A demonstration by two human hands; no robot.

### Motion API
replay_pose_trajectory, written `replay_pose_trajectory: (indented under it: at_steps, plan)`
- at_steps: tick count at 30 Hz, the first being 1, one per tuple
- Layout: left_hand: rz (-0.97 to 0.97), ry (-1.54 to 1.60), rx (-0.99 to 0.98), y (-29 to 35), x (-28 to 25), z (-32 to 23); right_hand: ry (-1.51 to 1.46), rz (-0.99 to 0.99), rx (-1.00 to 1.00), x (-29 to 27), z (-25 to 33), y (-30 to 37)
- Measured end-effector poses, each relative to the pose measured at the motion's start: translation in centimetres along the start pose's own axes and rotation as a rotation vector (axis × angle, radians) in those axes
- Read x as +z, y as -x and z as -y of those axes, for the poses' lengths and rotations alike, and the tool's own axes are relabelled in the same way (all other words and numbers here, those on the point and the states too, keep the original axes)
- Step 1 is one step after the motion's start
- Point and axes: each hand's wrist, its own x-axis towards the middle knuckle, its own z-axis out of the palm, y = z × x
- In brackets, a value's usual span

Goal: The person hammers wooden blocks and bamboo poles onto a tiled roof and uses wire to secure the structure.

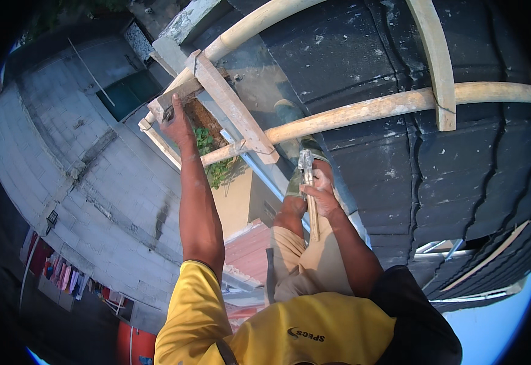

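Observation:
My left hand (179, 126), arm stretched forward, grips the end of a short wooden board (183, 91). One finger lies along the board's face; the thumb side is partly hidden. This board sits at the end of a frame of two bamboo poles (362, 109) with wooden crosspieces. The nearest crosspiece (232, 106) slants across both poles. Close to my body, my right hand (320, 191) is closed around a hammer. Its metal head (305, 161) points away from me, and the wooden handle (313, 222) runs back toward my lap.
Dark roof sheets (362, 176) spread to the right, under the poles. Another crosspiece (437, 67) joins the poles there. Left, a grey block wall (95, 176) drops toward hanging clothes (63, 275). Green plants (218, 170) grow below the frame, beside a roof edge.

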Motion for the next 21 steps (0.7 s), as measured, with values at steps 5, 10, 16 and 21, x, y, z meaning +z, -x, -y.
replay_pose_trajectory:
  at_steps: [5, 10, 16, 21]
  plan:
    - [-0.084, -0.110, 0.300, -0.6, -2.2, -2.0, -0.035, -0.008, -0.011, 0.0, -0.3, 0.1]
    - [0.171, -0.323, 0.116, -1.8, -3.4, -2.3, -0.089, -0.012, -0.066, 0.1, -0.3, 0.2]
    - [0.173, -0.298, 0.180, 0.3, -2.6, -5.6, -0.092, 0.002, -0.024, 1.4, 1.7, 1.0]
    - [0.115, -0.486, 0.161, 1.3, -3.0, -8.5, -0.042, 0.005, -0.047, 1.1, 1.7, 0.8]
